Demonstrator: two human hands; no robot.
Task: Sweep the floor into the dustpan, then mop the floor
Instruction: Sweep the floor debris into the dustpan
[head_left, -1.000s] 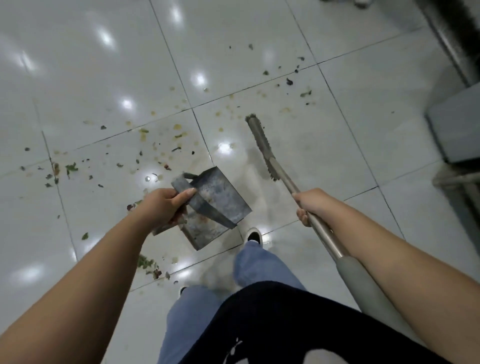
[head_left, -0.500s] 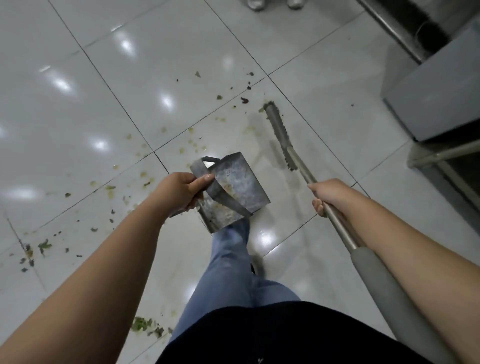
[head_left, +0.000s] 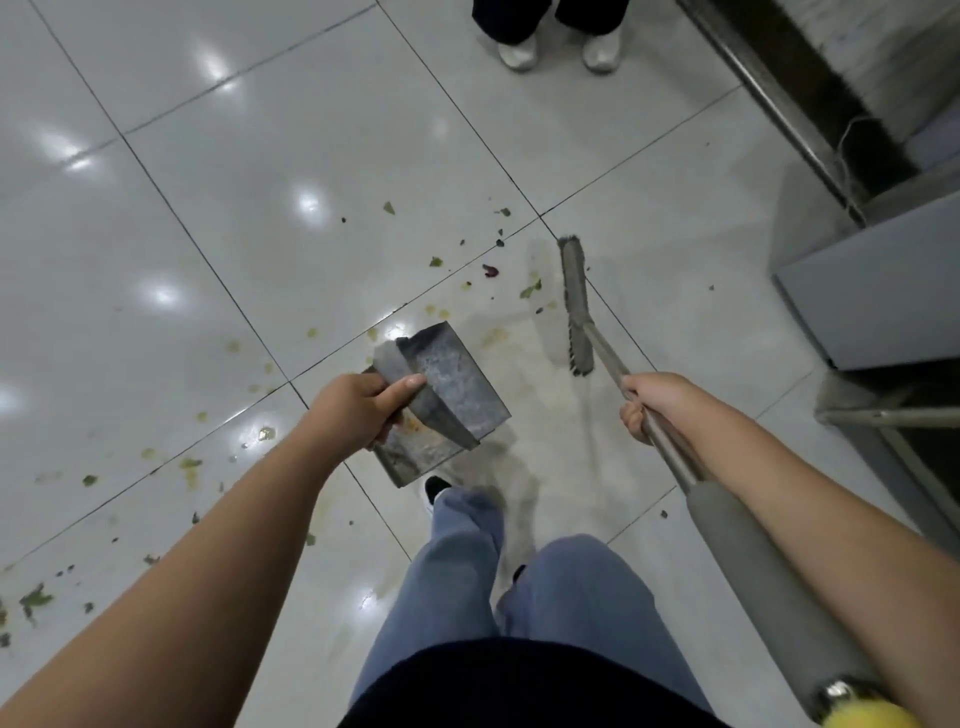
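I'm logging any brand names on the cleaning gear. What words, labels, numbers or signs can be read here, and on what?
None: no text can be read in this view.
The dustpan in the left hand shows bare, stained metal.
The broom, held by the right hand, shows no label.
The floor tiles are unmarked.

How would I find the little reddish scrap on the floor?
Start at the broom head on the white tiled floor. Look just left of its far end, beside the dark grout line. The reddish scrap is the only purple-red bit; its neighbours are green or yellow.
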